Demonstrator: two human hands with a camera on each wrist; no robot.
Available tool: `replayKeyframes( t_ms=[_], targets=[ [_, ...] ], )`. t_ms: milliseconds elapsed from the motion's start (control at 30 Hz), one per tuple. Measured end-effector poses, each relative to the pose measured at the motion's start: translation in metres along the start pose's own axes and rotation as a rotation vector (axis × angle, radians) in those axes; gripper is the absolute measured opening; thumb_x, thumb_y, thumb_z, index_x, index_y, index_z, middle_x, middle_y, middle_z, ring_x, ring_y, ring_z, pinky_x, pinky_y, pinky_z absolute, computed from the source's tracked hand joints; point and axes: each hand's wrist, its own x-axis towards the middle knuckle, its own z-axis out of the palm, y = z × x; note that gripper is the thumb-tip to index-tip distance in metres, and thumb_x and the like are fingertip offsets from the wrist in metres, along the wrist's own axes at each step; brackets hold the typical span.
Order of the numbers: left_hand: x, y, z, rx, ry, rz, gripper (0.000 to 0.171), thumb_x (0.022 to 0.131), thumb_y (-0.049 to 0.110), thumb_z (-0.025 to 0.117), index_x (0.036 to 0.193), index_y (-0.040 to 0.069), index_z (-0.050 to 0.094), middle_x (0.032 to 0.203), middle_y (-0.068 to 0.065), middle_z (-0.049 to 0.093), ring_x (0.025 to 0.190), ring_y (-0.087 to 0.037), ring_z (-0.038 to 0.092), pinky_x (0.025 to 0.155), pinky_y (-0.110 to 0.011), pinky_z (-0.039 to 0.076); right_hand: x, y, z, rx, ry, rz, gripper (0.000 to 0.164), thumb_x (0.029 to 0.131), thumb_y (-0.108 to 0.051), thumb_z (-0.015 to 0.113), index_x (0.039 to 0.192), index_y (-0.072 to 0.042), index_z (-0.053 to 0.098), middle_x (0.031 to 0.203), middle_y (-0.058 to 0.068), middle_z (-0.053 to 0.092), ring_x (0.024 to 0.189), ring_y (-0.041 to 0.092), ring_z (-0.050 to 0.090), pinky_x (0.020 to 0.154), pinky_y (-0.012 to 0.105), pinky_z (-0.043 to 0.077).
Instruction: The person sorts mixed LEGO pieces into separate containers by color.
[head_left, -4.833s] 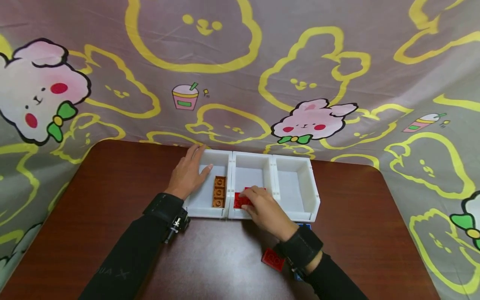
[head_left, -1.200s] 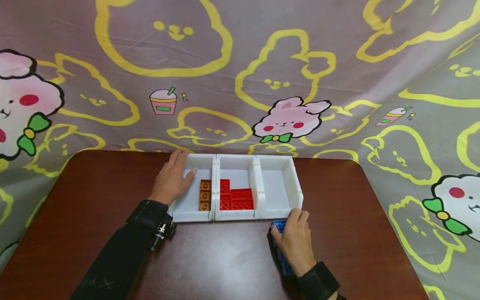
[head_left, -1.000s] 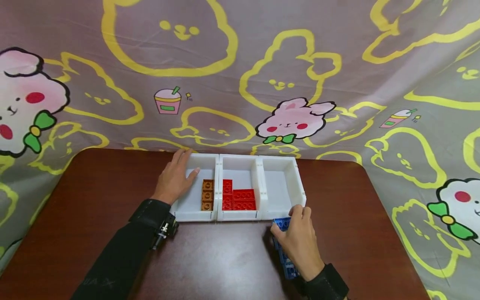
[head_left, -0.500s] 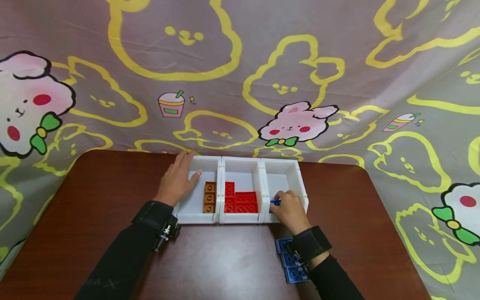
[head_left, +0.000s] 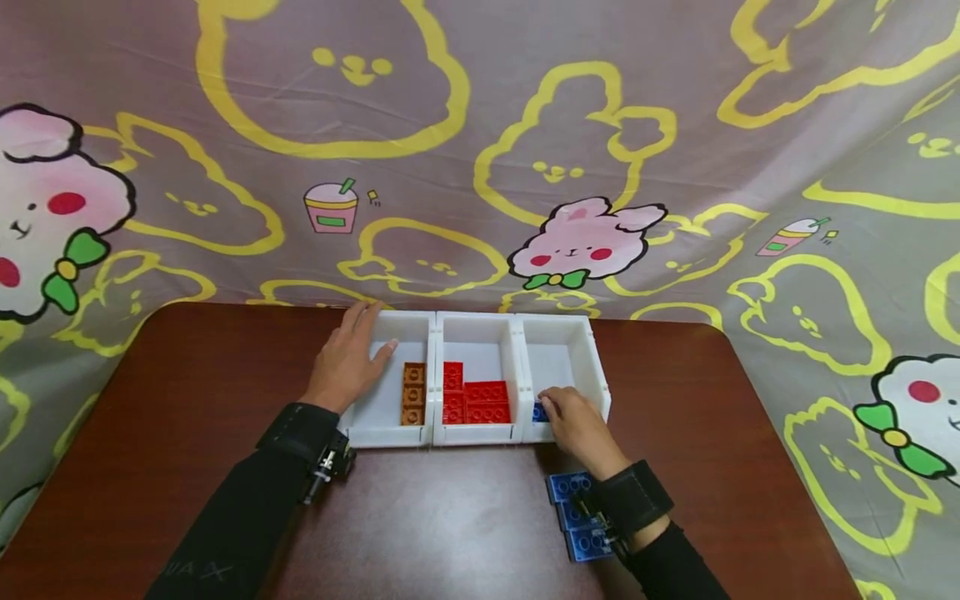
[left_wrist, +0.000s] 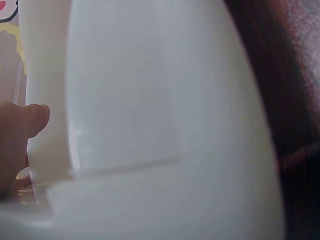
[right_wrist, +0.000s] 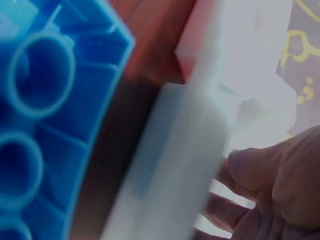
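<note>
Three white boxes stand joined in a row. In the right box (head_left: 566, 354) my right hand (head_left: 581, 425) pinches a small blue brick (head_left: 539, 412) by the near left corner; the fingers partly cover it. The right wrist view shows the thumb and curled fingers (right_wrist: 250, 175) beyond the box wall, the brick hidden there. My left hand (head_left: 343, 358) rests on the outer rim of the left box (head_left: 386, 433), fingers extended, thumb over the inside. Brown bricks (head_left: 414, 395) line that box's right side; red bricks (head_left: 486, 402) fill the front of the middle box (head_left: 476, 342).
Several blue bricks (head_left: 568, 488) lie on the brown table (head_left: 450, 517) in front of the right box, partly under my right wrist. One looms large in the right wrist view, its hollow underside (right_wrist: 60, 130) showing. A patterned cloth (head_left: 420, 100) hangs behind the table.
The last loose red brick went into the middle box. My right hand then took a blue brick from the table into the right box, where it now lies lower. My left hand stayed put.
</note>
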Motion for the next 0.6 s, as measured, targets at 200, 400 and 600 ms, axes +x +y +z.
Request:
replayKeyframes(
  t_ms=[200, 400, 600],
  targets=[
    [0.001, 0.0, -0.003, 0.007, -0.001, 0.001, 0.069, 0.103, 0.03, 0.059, 0.159, 0.006, 0.026, 0.162, -0.021, 0.022, 0.134, -0.053, 0.04, 0.102, -0.067, 0.038, -0.04, -0.008, -0.009, -0.072, 0.141, -0.032, 0.033, 0.092, -0.019, 0.075, 0.116, 0.002, 0.067, 0.112, 0.024, 0.062, 0.099, 0.038, 0.064, 0.081, 0.055, 0.055],
    [0.002, 0.001, -0.006, 0.001, 0.006, 0.008, 0.069, 0.103, 0.028, 0.059, 0.159, 0.006, 0.026, 0.162, -0.022, 0.022, 0.134, -0.052, 0.04, 0.102, -0.067, 0.039, -0.078, -0.002, -0.001, -0.205, 0.096, 0.096, 0.057, 0.078, -0.036, 0.088, 0.112, 0.002, 0.062, 0.1, 0.024, 0.054, 0.081, 0.038, 0.06, 0.064, 0.055, 0.051],
    [0.001, 0.0, -0.003, -0.003, -0.002, -0.003, 0.069, 0.103, 0.028, 0.06, 0.159, 0.006, 0.026, 0.162, -0.021, 0.022, 0.134, -0.052, 0.04, 0.101, -0.067, 0.04, -0.086, 0.006, 0.013, -0.135, 0.001, 0.182, 0.055, 0.08, -0.036, 0.086, 0.115, 0.0, 0.063, 0.102, 0.022, 0.053, 0.082, 0.032, 0.06, 0.065, 0.05, 0.054]
  ],
)
